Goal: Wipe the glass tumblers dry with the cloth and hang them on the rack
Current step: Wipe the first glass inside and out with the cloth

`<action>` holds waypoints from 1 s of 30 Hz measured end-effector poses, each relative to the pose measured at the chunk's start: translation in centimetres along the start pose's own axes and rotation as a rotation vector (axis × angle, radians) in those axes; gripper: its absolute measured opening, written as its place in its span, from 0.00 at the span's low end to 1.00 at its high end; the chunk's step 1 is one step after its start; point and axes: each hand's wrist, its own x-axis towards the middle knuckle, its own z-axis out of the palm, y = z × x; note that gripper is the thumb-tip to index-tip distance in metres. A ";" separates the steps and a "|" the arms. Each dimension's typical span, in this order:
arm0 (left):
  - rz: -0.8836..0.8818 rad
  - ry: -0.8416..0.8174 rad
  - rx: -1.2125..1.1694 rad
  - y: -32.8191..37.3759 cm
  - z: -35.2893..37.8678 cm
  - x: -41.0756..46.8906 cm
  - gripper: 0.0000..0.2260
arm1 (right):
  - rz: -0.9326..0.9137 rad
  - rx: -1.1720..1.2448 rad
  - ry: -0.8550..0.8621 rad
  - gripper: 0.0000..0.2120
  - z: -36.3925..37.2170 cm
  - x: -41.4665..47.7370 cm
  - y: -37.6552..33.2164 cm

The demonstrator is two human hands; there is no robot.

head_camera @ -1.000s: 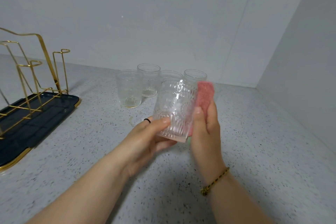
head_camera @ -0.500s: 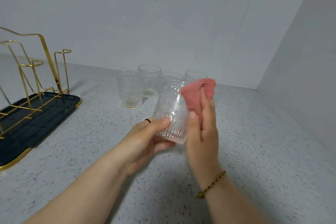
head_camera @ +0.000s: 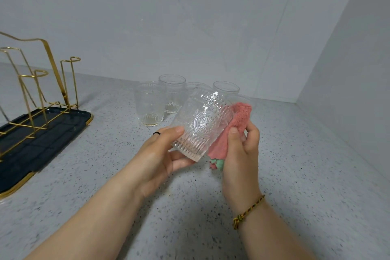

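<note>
Embossed clear glass tumbler (head_camera: pixel 200 124); knitted pink cloth (head_camera: pixel 236 124); glossy gold metal rack (head_camera: pixel 52 74); speckled stone counter (head_camera: pixel 295 164).

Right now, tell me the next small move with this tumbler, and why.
Probably turn the tumbler in the left hand against the cloth: the right hand presses the cloth only on its right side, leaving the camera-facing side uncovered. The rack can wait.

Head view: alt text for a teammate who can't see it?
The left hand holds a tilted patterned glass tumbler near its base while the right hand presses a pink cloth against its side. More tumblers stand behind on the counter; a gold rack on a dark tray sits left.
</note>
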 end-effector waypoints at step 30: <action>-0.174 -0.046 0.025 1.4 -1.3 0.0 0.18 | -0.175 -0.251 -0.578 0.11 -4.2 1.9 -4.5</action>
